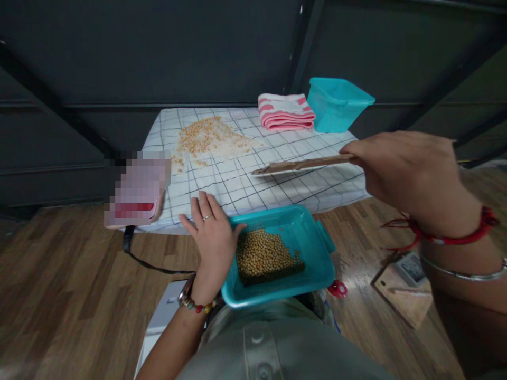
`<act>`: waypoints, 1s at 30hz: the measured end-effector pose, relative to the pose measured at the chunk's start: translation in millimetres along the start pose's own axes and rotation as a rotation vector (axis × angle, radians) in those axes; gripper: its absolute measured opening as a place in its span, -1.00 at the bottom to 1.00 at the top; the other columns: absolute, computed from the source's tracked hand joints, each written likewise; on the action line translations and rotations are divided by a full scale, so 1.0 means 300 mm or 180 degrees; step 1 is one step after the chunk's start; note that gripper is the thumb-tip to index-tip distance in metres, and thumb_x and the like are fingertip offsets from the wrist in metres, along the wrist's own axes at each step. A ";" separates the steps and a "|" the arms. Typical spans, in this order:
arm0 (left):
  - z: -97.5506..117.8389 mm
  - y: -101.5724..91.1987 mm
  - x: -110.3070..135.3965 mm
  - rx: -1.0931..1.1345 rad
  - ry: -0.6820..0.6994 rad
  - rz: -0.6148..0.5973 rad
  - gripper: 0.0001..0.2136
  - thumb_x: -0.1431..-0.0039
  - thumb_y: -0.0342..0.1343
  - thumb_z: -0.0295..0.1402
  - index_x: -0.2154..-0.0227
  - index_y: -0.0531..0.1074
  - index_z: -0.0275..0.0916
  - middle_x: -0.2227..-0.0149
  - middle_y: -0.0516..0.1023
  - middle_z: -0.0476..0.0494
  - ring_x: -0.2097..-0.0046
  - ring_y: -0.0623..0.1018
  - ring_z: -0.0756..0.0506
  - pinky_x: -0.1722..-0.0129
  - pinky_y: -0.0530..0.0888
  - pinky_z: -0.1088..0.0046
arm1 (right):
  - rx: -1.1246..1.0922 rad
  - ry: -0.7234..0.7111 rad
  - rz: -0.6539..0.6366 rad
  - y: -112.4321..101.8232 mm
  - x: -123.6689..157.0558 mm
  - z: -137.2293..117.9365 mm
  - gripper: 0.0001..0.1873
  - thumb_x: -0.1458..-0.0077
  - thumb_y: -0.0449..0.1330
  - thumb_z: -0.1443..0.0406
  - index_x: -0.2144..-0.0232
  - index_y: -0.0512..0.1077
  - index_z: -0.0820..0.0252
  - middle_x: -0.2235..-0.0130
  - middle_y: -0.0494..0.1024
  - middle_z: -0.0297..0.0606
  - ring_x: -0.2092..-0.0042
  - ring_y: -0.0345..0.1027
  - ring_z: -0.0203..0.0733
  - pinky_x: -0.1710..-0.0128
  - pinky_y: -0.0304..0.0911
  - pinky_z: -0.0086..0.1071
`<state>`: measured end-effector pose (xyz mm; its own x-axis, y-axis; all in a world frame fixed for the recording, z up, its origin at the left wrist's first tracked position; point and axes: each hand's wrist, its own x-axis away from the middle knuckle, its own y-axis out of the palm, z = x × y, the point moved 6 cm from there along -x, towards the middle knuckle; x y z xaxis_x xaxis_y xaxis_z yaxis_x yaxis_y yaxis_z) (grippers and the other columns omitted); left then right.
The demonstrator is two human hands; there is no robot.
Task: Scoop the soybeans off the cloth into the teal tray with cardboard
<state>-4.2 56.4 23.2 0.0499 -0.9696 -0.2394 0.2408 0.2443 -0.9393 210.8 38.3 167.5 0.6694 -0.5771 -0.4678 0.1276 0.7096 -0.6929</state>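
Note:
My left hand [212,232] has its fingers spread over the front edge of the cloth-covered table. Its thumb lies over the left rim of a teal plastic bin [317,253]. Inside the bin, round yellow soybeans [263,253] are heaped toward the left. My right hand [407,177] is closed around one end of a thin brown wooden stick [304,164]. The stick points left above the table, and its full shape is unclear from this side. Farther back on the cloth lies a spread pile of yellow kernels and white grains [214,140].
A folded pink-and-white towel [285,112] sits beside another teal bin [336,105] at the back right. A blurred pinkish device [138,190] with a black strap is at the table's left edge. On the floor, right, are a wooden board [407,295] and a red item [337,288].

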 end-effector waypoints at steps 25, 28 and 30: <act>-0.008 0.020 0.004 -0.0374 0.0010 0.0584 -0.40 0.06 0.09 -0.33 -0.07 0.15 -0.51 -0.15 0.21 -0.49 -0.16 0.19 -0.38 -0.06 0.15 -0.17 | -0.1288 -0.0208 0.0480 0.012 -0.032 -0.121 -0.73 -0.12 -0.14 0.50 0.41 0.32 0.19 0.45 0.49 -0.31 0.42 0.32 -0.35 0.41 0.21 -0.47; -0.007 0.025 0.003 -0.0415 -0.0005 0.0559 -0.38 0.08 0.10 -0.34 -0.07 0.15 -0.52 -0.15 0.21 -0.48 -0.17 0.19 -0.38 -0.06 0.16 -0.15 | -0.1224 -0.0210 0.0325 0.043 -0.040 -0.141 -0.71 -0.13 -0.15 0.47 0.41 0.34 0.20 0.49 0.47 -0.32 0.48 0.28 -0.35 0.47 0.18 -0.45; -0.007 0.027 0.003 -0.0420 -0.0027 0.0543 -0.37 0.10 0.11 -0.34 -0.07 0.15 -0.52 -0.16 0.21 -0.46 -0.17 0.18 -0.38 -0.07 0.16 -0.14 | -0.0949 -0.0335 0.0409 0.067 -0.055 -0.155 -0.69 -0.11 -0.17 0.49 0.38 0.36 0.23 0.49 0.48 -0.29 0.47 0.28 -0.32 0.46 0.19 -0.42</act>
<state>-4.3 57.5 14.9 0.0873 -0.9141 -0.3960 0.0993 0.4036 -0.9096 168.2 43.3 135.9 0.7399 -0.4348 -0.5134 -0.1720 0.6156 -0.7691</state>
